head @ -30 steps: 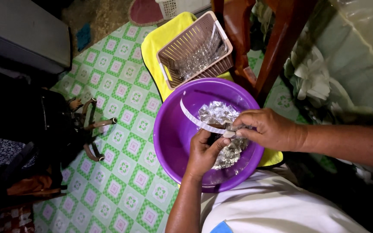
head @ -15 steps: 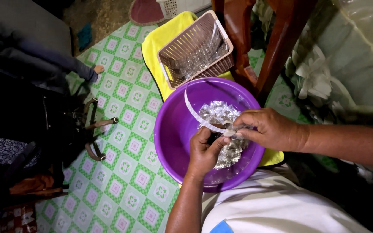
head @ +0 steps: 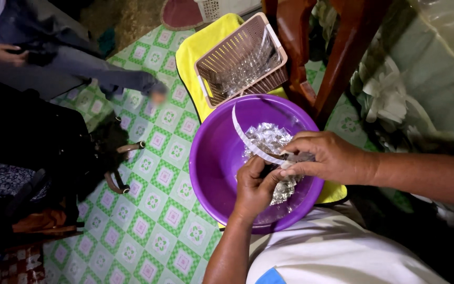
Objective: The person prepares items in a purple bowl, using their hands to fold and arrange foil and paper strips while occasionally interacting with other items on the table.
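left hand (head: 256, 186), right hand (head: 324, 158) pinching white strip (head: 248, 139)

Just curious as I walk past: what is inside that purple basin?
Inside the purple basin lies a heap of shiny, crinkled clear wrappers. The left hand and right hand cover part of the heap, so what lies beneath them stays hidden.

Another person's leg (head: 106, 79) now farther across the checkered floor (head: 153, 231)

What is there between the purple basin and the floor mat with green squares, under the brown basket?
A yellow tray lies there. The basket rests on it, and the basin covers its near part. The head view shows it over the mat.
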